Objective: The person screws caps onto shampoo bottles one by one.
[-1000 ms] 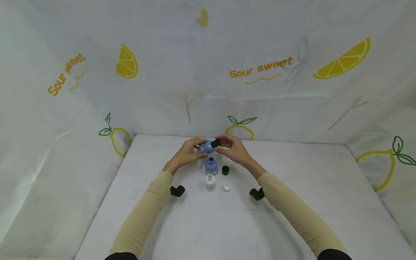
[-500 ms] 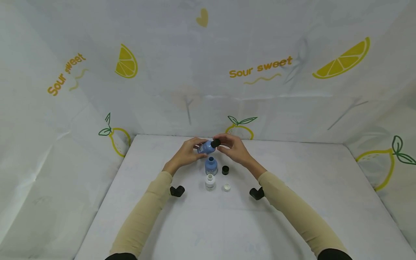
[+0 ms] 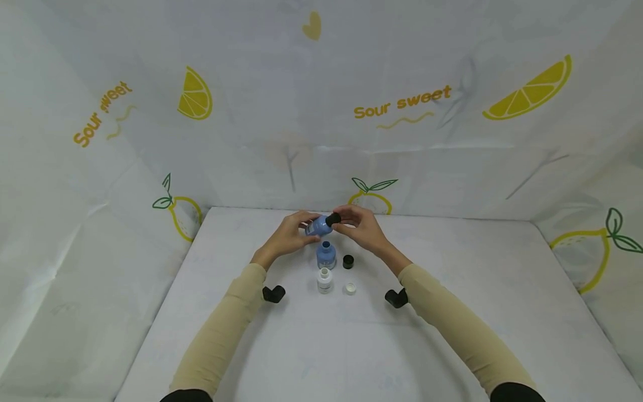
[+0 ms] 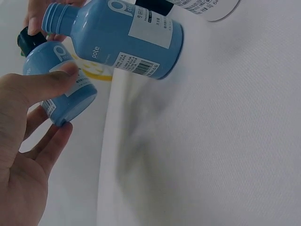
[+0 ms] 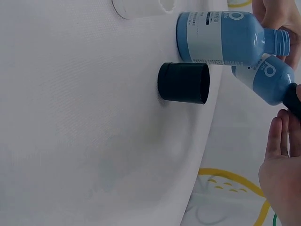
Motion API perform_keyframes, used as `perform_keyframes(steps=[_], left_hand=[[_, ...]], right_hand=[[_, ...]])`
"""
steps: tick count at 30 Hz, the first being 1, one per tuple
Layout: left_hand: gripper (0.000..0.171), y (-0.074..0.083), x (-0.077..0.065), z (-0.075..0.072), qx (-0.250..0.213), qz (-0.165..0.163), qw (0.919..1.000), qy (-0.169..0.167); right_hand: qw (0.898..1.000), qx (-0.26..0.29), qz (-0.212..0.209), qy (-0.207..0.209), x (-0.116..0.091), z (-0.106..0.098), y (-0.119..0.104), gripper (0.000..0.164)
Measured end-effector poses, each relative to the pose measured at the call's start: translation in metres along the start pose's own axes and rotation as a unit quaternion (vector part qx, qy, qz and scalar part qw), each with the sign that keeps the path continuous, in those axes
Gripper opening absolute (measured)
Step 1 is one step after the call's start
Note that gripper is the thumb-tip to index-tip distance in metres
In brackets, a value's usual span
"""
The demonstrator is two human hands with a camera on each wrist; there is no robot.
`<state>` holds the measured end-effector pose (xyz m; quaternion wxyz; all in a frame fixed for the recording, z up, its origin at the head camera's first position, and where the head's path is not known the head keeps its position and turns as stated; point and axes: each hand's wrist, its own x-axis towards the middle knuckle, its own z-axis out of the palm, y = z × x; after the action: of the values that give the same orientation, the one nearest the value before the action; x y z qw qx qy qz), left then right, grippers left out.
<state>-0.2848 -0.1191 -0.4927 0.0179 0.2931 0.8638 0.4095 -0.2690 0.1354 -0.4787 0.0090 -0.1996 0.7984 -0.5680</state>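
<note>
Above the back of the table, my left hand (image 3: 287,234) grips a small blue bottle (image 3: 316,226), thumb on one side and fingers on the other. The bottle tilts, its black cap (image 3: 333,219) pointing up and right. With thumb and fingertips, my right hand (image 3: 365,229) pinches that cap; the left wrist view shows fingers (image 4: 35,21) on it. Just nearer than the held bottle, a second blue bottle (image 3: 326,257) stands upright with a bare, threaded neck. Its label shows in the left wrist view. A loose black cap (image 5: 182,83) rests on the table to its right.
In front of the standing blue bottle is an uncapped white bottle (image 3: 325,282), with a white cap (image 3: 350,288) to its right. The table (image 3: 321,346) has a white cover. A white sheet (image 3: 261,111) with lemon prints hangs behind and at the sides.
My right fingers shifted back over the black cap half a second ago and now pinch it again. The left hand and the held bottle stay almost in place.
</note>
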Motion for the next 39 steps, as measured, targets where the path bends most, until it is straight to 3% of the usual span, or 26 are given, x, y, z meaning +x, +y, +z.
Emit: perform_keyframes(steps=[10,23,39], left_hand=[[0.061,0.0003,0.001,-0.0002,0.006,-0.001,1.0,-0.002],[0.06,0.0003,0.0004,0.0018,0.011,0.007,0.9999,-0.002],[0.06,0.0017,0.0044,0.0021,0.013,0.013,0.9998,-0.002]], right_hand=[[1.0,0.004,0.012,0.02,-0.0014,0.0025,-0.0013,0.034],[0.996,-0.041,0.054,0.051,-0.0037,0.0069,0.0023,0.037],[0.996,-0.041,0.058,0.061,-0.0044,0.0059,0.0063,0.035]])
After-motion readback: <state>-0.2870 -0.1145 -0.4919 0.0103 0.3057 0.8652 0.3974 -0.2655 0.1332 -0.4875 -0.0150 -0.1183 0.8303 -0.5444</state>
